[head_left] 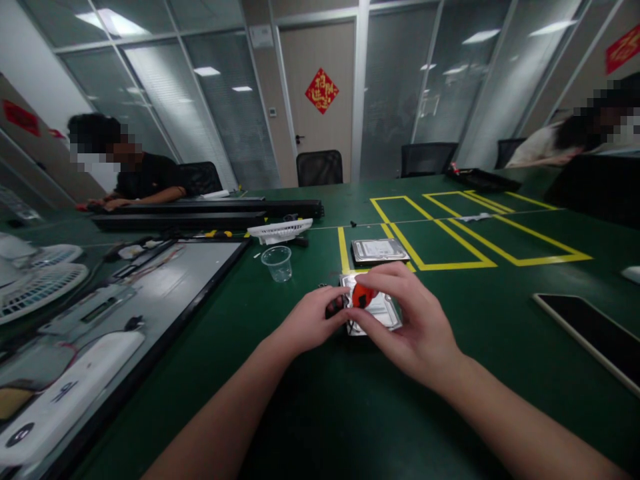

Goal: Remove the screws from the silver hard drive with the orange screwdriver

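Observation:
A silver hard drive (386, 311) lies on the green table, partly hidden by my fingers. My right hand (417, 327) grips the red-and-black handle of what looks like a screwdriver (363, 295) between thumb and fingers, over that drive; its tip is hidden. At the drive's left edge, my left hand (310, 321) is closed in a pinch beside the red handle. Something dark shows between its thumb and forefinger, too small to name. Just beyond lies a second hard drive (380, 250), label side up. A clear plastic cup (277, 265) stands left of the drives.
Left is a large panel (200, 257) bearing a long white device (70, 393) and other parts, near white fan grilles (45, 287). A phone-like slab (595, 333) lies right. Yellow tape (455, 267) marks the table (320, 427). Two people sit across, left and right.

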Demonstrator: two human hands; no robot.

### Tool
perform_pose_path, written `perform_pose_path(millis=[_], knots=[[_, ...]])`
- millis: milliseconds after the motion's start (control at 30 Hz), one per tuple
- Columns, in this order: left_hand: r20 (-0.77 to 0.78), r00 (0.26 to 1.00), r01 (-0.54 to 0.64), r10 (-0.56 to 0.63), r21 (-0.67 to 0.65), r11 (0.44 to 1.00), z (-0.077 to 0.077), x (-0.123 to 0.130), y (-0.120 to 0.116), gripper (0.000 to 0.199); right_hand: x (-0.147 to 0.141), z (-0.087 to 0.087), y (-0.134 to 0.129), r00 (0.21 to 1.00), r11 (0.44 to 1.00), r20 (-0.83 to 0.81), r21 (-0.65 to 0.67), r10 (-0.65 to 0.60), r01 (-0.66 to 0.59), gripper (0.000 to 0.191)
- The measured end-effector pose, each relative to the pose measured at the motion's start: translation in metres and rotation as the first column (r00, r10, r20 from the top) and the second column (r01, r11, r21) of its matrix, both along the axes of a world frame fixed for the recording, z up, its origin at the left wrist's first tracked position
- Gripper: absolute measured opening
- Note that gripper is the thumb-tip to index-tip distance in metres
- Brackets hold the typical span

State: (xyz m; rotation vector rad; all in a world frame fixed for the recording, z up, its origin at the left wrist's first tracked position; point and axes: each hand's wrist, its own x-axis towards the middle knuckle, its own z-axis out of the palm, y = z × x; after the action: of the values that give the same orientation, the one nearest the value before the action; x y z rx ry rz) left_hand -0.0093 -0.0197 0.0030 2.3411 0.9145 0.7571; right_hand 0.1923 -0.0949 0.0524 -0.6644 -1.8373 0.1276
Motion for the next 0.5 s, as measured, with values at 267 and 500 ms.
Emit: perform_pose_path(millis=[267, 500], knots=[[-0.014, 1.000, -0.021, 0.021, 0.007, 1.000, -0.0008, 0.0003, 0.0005, 0.027, -0.0013, 0.0003, -0.0042, 0.999, 0.999, 0.007, -0.034, 0.041, -0.041, 0.051], [-0.004, 1.000, -0.005, 0.005, 0.015, 1.000, 0.0005, 0.0005, 0.0002, 0.028, -0.0014, 0.0003, -0.0006, 1.000, 1.000, 0.000, -0.004, 0.001, -0.001, 0.046]])
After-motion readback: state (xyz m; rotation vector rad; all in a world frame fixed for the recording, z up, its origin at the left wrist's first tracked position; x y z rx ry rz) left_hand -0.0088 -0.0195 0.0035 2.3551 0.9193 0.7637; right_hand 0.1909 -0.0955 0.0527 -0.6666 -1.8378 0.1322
